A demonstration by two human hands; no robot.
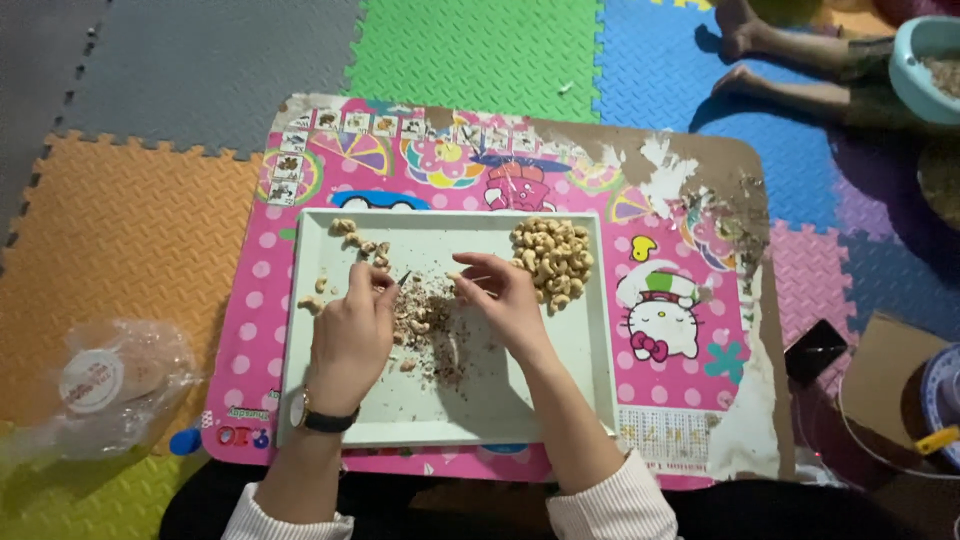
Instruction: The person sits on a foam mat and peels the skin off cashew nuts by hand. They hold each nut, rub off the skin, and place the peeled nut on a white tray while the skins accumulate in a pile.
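Shelling cashews over a pale rectangular tray set on a low pink cartoon-printed surface, amid coloured foam floor mats.

Left hand, wristwatch at the cuff, clenched over the tray's middle, its grip closed on a thin dark pick whose tip juts toward the tray's far edge. Right hand just beside it, also above the tray's middle, fingertips pinched shut; whatever sits between them too small to make out, though probably a single kernel.

Below both hands, at the tray's centre, a litter of brown skins and broken bits. In the tray's far right corner, a heap of clean cashews; in its far left corner, a thin scatter of cashews.

By the look of it, mid-peel: skin being scraped off one nut above the litter. Next move likely calling for a light touch with the pick, a steady pinch to spare the kernel, then a short carry to the tray's far right corner.

Left of the tray, on the mats, a crumpled clear plastic bag. Right of the tray, off the surface, a black phone. Far beyond the tray's right end, another person's bare feet and a pale blue bowl.
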